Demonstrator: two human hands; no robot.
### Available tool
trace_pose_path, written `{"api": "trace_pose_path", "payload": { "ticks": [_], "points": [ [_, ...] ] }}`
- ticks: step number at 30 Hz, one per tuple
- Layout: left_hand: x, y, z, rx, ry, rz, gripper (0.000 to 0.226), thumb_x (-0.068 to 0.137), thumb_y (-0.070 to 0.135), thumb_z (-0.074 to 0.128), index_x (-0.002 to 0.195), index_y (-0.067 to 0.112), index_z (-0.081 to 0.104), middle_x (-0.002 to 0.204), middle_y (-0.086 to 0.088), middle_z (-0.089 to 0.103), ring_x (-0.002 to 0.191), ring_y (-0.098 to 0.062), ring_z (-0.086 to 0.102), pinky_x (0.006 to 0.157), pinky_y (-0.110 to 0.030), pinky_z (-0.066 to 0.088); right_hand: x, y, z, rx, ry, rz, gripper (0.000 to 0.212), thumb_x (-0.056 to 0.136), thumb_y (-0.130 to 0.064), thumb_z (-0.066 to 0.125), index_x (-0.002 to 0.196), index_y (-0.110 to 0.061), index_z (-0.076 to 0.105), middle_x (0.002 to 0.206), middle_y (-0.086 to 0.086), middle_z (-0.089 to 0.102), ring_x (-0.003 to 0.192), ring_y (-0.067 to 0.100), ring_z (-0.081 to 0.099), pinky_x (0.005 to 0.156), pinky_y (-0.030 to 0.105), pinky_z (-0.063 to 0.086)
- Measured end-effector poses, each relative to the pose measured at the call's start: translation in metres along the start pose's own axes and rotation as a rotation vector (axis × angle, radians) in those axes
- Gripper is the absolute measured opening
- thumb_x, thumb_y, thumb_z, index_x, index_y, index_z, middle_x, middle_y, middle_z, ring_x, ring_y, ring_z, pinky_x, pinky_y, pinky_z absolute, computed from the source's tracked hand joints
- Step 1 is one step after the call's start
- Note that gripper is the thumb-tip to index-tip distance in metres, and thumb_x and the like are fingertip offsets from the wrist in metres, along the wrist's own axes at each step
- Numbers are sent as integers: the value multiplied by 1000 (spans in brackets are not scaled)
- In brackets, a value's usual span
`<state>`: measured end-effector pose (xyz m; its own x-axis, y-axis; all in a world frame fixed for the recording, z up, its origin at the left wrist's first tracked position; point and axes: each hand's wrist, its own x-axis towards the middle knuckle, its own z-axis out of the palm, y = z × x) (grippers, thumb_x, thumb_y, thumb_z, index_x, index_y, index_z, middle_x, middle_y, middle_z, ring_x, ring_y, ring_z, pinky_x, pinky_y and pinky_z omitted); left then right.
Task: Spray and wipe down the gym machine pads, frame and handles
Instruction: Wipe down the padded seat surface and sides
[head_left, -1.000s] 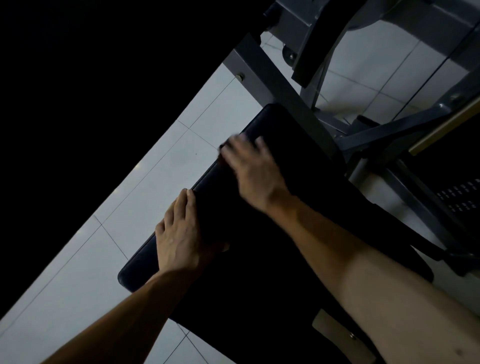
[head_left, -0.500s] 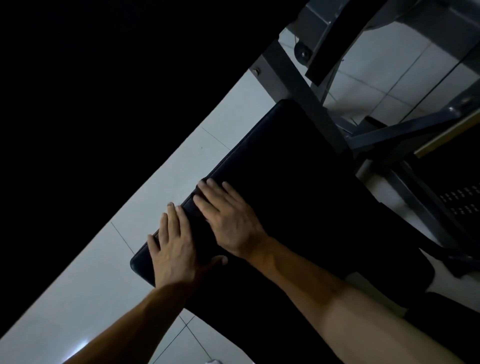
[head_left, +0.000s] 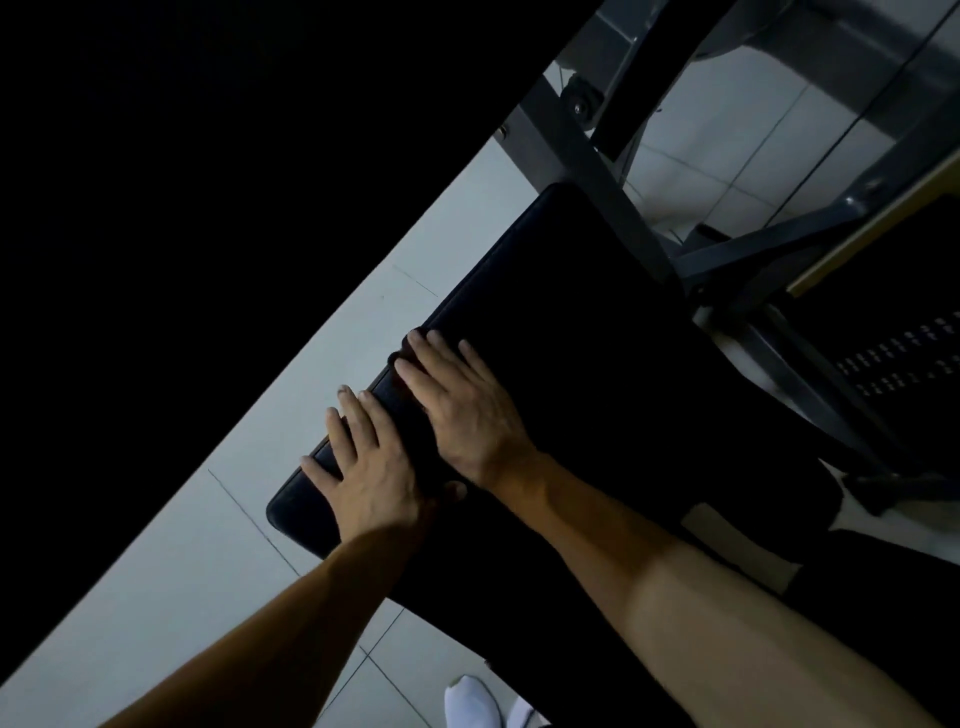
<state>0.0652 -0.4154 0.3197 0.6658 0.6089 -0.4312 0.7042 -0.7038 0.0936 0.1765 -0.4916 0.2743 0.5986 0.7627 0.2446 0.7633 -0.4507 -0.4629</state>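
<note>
1. The black pad (head_left: 597, 374) lies diagonally across the middle of the view. Its near rounded corner sits at lower left, and its far end runs up to a grey frame bar (head_left: 582, 166).
2. The left hand (head_left: 366, 467) lies flat on the pad's long left edge, just past the near corner. Its fingers are straight and slightly spread, the tips reach over the edge above the floor, and the thumb rests on the pad top.
3. The right hand (head_left: 465, 410) lies flat just beside it, farther along the same edge, with straight fingers held close together and the tips at the rim. Something dark seems bunched under those tips, but I cannot tell whether it is a cloth.
4. A strip of pale tiled floor (head_left: 208, 545) runs along the pad's left edge, and beyond it everything is black.
5. Ahead of the right hand, the pad top stretches open up to the frame bar.
6. On the right, grey struts cross close to the pad's side, with a dark perforated panel (head_left: 904, 358) behind them.
7. White-clad feet (head_left: 470, 701) show at the bottom edge, near the pad's near end.
</note>
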Motion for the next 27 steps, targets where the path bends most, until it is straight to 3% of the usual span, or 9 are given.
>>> {"api": "trace_pose_path", "payload": {
  "ticks": [2,3,7,9,13,16,20,23,27],
  "points": [
    [-3,3,3,-8,-12,3,140,74,63,80,157,20,-24,161,-3,-42,149,-33,-35,118,-74,-3,-1,22,-4,-87,-10,-68,60,92,-10,50,151,-14,50,165,12,35,154,29,32,126,51,18],
    [-5,4,4,-5,-22,15,136,77,62,78,157,22,-24,159,-1,-44,148,-34,-37,116,-76,-5,0,35,-7,-117,20,-18,62,90,-7,55,151,-14,50,165,12,36,153,29,34,125,53,20],
    [-5,-2,12,-19,-38,72,129,82,59,75,158,31,-25,156,3,-48,144,-37,-42,110,-77,-14,2,72,-29,-16,239,538,60,98,-7,59,156,-14,43,168,13,28,157,28,23,127,54,17],
    [-3,-3,13,-33,-35,80,129,82,56,76,158,30,-24,156,3,-48,143,-37,-43,108,-76,-18,4,57,-28,78,301,697,57,102,-11,57,157,-12,41,169,15,23,158,28,18,129,51,15],
    [-6,0,15,-23,7,79,118,89,46,73,159,29,-21,160,2,-43,146,-37,-40,106,-77,-19,-31,-9,2,126,220,445,54,101,-27,46,150,-5,51,163,23,35,154,36,29,127,51,20],
    [-5,-3,15,-55,42,91,98,100,30,60,159,31,-18,162,4,-40,148,-35,-37,112,-79,-9,-69,-35,12,104,87,257,51,103,-29,44,149,-9,53,164,17,36,155,29,30,127,49,23],
    [-18,-2,19,-29,35,173,110,92,47,69,161,29,-15,159,3,-44,146,-31,-40,115,-75,-12,-81,-1,3,-51,-4,11,54,96,-17,59,150,-17,53,165,8,36,154,24,31,125,50,25],
    [-34,18,31,68,-4,307,131,77,62,77,162,22,-13,159,-2,-44,146,-33,-40,114,-76,-11,-68,42,-14,-119,-13,91,58,94,-15,61,151,-21,51,167,5,33,155,26,29,124,53,23],
    [-33,35,44,167,-103,292,149,67,64,84,158,16,-24,158,-8,-46,143,-39,-43,111,-82,-7,-56,100,-42,-94,27,404,58,103,-17,53,158,-23,39,172,4,19,159,26,13,126,57,14]
  ]
}}
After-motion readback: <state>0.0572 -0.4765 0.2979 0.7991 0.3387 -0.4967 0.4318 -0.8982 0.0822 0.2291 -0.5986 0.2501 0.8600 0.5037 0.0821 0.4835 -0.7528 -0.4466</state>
